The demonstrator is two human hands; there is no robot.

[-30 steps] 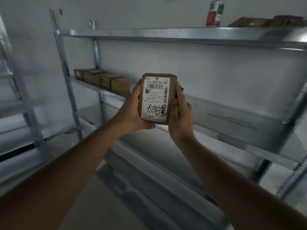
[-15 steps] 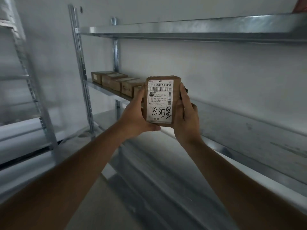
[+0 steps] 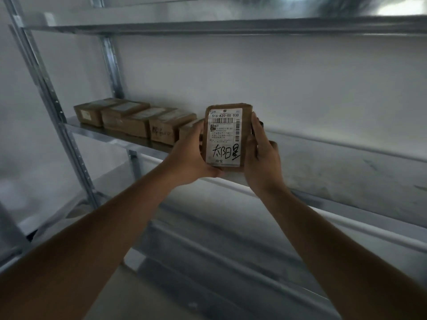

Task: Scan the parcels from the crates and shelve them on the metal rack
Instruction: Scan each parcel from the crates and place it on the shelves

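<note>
Since a second ago the parcel (image 3: 227, 137) has come closer to the metal rack (image 3: 69, 125), now level with the row of shelved parcels (image 3: 136, 121) at its right end — shelving looks imminent. Left hand (image 3: 191, 155) and right hand (image 3: 261, 158) each keep a clenched grip on its long sides. It stands upright, long axis vertical, label facing the camera.
</note>
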